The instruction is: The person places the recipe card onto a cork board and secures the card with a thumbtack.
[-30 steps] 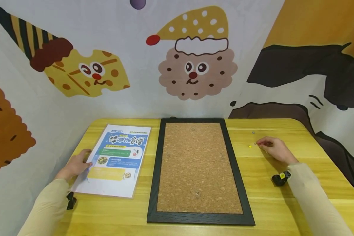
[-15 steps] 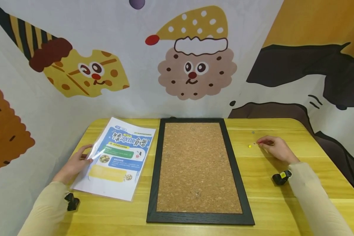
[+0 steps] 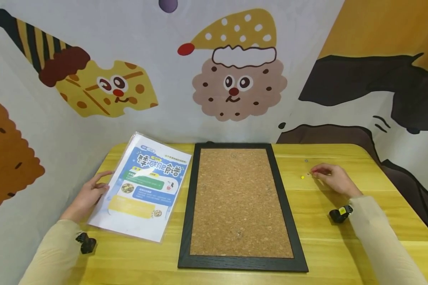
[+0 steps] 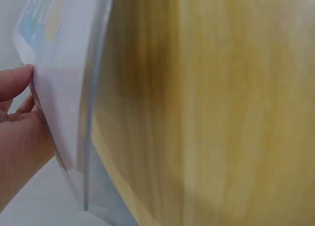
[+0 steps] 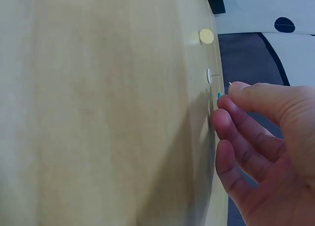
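Observation:
My left hand pinches the left edge of a laminated sheet printed in blue, green and yellow. In the left wrist view the thumb lies on one face of the sheet, which stands tilted above the table. My right hand has its thumb and forefinger together over the table's right side, with a bit of red at the fingertips, a mostly hidden thumbtack. Beside these fingertips lie a yellow thumbtack, a white thumbtack with its pin pointing up, and a blue one.
Between the hands a cork board in a black frame lies on the wooden table. Behind the table's far edge rises a cartoon-printed cloth wall. A black wrist camera sits under the right wrist.
The left hand has raised the sheet, its far end coming up and turning rightward toward the board. The right hand stays almost where it was.

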`<state>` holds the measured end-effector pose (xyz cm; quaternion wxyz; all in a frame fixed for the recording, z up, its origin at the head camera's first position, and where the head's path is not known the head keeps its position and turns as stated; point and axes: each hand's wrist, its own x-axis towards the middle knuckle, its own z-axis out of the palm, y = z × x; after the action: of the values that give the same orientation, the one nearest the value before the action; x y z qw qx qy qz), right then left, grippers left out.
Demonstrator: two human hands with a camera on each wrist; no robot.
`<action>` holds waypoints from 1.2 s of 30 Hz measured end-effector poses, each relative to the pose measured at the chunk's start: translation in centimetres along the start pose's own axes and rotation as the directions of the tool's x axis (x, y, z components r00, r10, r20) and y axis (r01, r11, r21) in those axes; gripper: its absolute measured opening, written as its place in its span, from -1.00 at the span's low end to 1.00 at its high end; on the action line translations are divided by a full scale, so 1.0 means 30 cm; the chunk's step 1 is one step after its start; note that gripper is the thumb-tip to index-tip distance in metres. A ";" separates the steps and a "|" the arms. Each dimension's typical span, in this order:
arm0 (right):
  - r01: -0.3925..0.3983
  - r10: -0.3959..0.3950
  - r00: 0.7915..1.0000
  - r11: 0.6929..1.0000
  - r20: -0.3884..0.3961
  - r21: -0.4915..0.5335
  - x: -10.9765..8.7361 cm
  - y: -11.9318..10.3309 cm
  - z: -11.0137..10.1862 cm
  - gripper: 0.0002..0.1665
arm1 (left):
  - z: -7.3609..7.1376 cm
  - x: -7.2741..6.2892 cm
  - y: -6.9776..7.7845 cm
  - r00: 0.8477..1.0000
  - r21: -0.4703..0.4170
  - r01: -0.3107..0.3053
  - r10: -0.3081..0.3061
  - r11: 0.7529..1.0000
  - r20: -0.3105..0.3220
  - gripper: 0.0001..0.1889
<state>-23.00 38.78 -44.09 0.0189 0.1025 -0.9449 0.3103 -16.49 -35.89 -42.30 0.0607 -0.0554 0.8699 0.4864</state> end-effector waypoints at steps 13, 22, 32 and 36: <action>0.056 -0.055 0.997 0.998 -0.050 0.002 0.022 -0.037 -0.044 -0.76 | -0.037 -0.014 0.054 0.998 -0.006 -0.052 0.052 0.999 -0.048 -0.48; 0.081 -0.081 0.996 0.997 -0.045 0.013 0.065 -0.097 -0.072 -0.72 | -0.029 -0.023 0.108 0.997 -0.049 -0.068 0.066 0.996 -0.048 -0.48; 0.090 -0.090 0.995 0.996 -0.037 0.006 0.105 -0.167 -0.090 -0.69 | 0.007 -0.010 0.140 0.993 -0.099 -0.118 0.116 0.988 -0.024 -0.51; 0.105 -0.104 0.994 0.994 -0.033 0.024 0.118 -0.202 -0.093 -0.72 | 0.029 -0.002 0.152 0.992 -0.143 -0.124 0.124 0.982 -0.004 -0.52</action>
<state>-25.30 35.01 -37.94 0.0489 0.1470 -0.9338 0.3225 -17.08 -32.76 -38.93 0.0283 -0.0042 0.8345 0.5503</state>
